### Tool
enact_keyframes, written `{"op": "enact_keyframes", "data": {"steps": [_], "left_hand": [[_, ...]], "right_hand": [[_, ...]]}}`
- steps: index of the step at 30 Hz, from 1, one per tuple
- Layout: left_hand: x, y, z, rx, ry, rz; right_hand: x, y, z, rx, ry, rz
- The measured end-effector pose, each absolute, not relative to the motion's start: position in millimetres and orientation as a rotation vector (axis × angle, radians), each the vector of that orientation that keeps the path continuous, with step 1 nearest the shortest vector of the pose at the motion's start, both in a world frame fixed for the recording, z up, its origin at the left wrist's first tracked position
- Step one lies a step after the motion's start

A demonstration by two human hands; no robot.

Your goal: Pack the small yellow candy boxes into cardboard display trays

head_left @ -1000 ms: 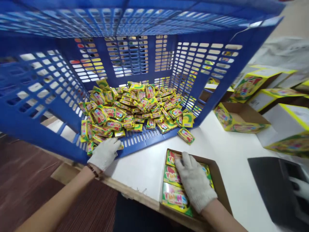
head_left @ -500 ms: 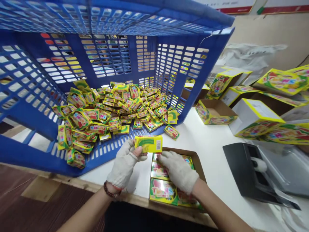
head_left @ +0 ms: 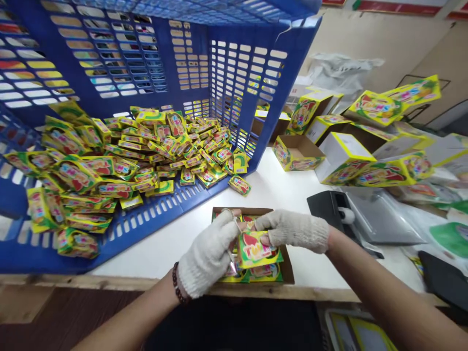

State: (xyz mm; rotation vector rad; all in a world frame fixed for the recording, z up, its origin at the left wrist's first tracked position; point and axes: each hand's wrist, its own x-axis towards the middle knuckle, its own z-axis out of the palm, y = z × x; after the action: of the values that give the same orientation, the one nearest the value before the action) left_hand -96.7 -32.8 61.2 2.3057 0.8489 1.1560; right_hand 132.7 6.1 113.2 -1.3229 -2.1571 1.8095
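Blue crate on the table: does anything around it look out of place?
One small yellow-and-green carton lies alone on the white tabletop, just outside the blue crate's open side. It looks like a stray because the loose heap sits inside.

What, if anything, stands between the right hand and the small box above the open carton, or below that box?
Nothing visible stands between the right hand and the small box: the thumb touches its face. Below it, other boxes lie in the carton; the left hand is close on its left.
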Motion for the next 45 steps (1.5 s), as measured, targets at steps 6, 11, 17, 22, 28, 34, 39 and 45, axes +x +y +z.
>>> {"op": "enact_keyframes", "data": {"steps": [6,11,17,22,28,34,39,45], "left_hand": [[-102,-53,51,2.68,0.731,0.505],[-121,-53,53,2.648,0.81,0.595],[-205,31,62,2.619,1.864,0.551],[-269,81,66,2.425,2.303,0.332],[-265,72,68,2.325,2.278,0.63],[-200,25,68,1.387,1.409,1.355],[-144,-12,67,1.794,1.059,1.224],[-114,-16,46,2.276,0.922,1.106]], "right_hand": [[117,-9,102,-1.893,-2.936,1.002],[104,-28,80,-1.822,-3.027,0.708],[96,-38,33,-1.897,-2.43,0.874],[87,-44,13,-1.843,-2.137,1.058],[97,-43,24,-1.96,-1.856,1.27],[92,-20,62,-1.687,-1.835,1.465],[89,9,84,-1.287,-1.533,1.705],[117,34,104,-1.279,-2.264,1.673]]}}
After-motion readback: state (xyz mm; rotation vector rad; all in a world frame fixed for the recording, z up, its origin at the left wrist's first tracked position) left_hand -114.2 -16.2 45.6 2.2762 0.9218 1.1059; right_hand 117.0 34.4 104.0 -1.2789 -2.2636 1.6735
